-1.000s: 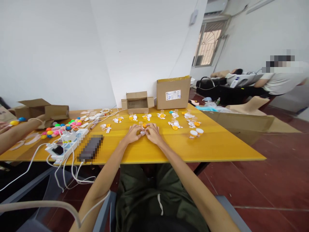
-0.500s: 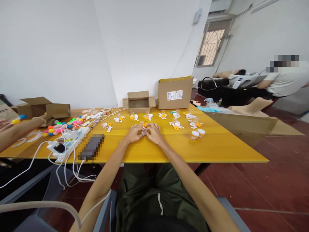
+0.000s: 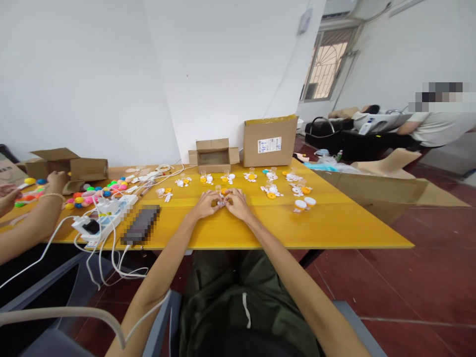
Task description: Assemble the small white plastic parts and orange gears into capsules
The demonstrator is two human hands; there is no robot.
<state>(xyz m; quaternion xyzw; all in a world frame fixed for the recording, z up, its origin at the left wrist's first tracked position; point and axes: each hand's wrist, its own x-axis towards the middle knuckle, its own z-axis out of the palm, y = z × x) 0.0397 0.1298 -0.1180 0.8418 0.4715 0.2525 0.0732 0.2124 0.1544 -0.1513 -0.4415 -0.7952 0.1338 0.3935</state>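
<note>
In the middle of the frame, the grip of my left hand (image 3: 208,204) and that of my right hand (image 3: 237,203) meet, fingertips pinching a small pale piece (image 3: 220,202) between them, too small and covered for me to tell its shape, low over the yellow tabletop (image 3: 334,233). Just beyond my fingers lies an orange part (image 3: 223,191), and right of centre I have two white-topped tubs (image 3: 299,205) side by side, near a cluster of white and orange parts (image 3: 272,191). Left of my forearm lies a phone (image 3: 143,224), while a co-worker's hand (image 3: 56,181) is by coloured balls at the frame's left.
</note>
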